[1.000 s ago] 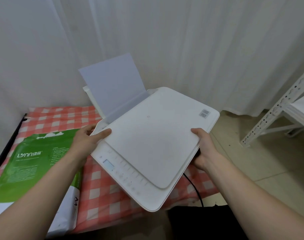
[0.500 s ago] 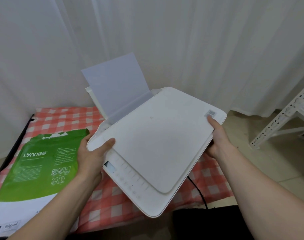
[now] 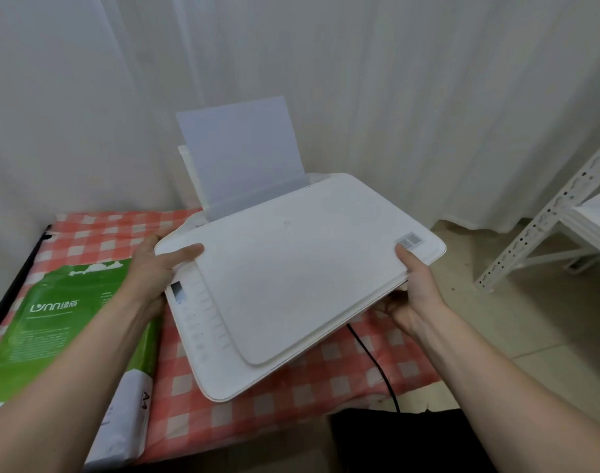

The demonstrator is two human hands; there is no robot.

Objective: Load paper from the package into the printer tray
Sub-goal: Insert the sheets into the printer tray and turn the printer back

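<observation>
A white printer [image 3: 291,278] sits skewed on the red-checked tablecloth [image 3: 97,233]. White paper [image 3: 240,148] stands upright in its rear tray [image 3: 186,165]. My left hand [image 3: 155,271] grips the printer's left rear corner, thumb on top. My right hand [image 3: 414,288] grips its right edge near a small sticker, fingers underneath. The green and white paper package [image 3: 63,322] lies flat to the left, partly under my left forearm.
A black cable [image 3: 373,363] runs from under the printer over the table's front edge. White curtains hang behind. A white metal rack [image 3: 544,216] stands on the tiled floor at the right. A dark object [image 3: 394,438] lies below the table edge.
My left hand slid from the printer's front-left side back to its left rear corner. The right hand shifted further along the right edge, and the printer turned slightly.
</observation>
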